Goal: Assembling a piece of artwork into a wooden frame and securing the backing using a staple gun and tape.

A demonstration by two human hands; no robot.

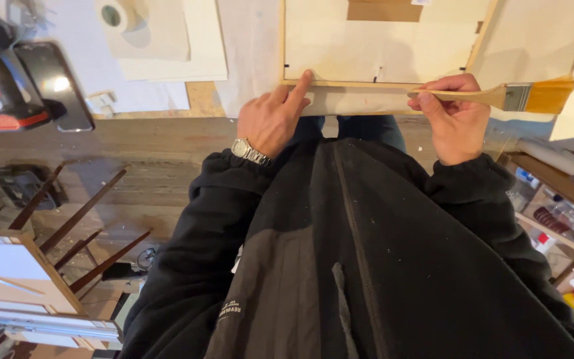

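Left hand open, forefinger pressing the pale wooden stretcher frame edge, right hand gripping a flat wooden-handled brush — cream tape roll upper left — colourful packets on right shelf

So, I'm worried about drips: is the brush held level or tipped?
Level: the brush lies horizontal in the right hand, bristles pointing sideways.

I saw a pale wooden frame around cream canvas with a brown patch. The brush had a light wood handle, silver ferrule and amber bristles. My sleeves were black, the wristwatch silver, the drill black and red.
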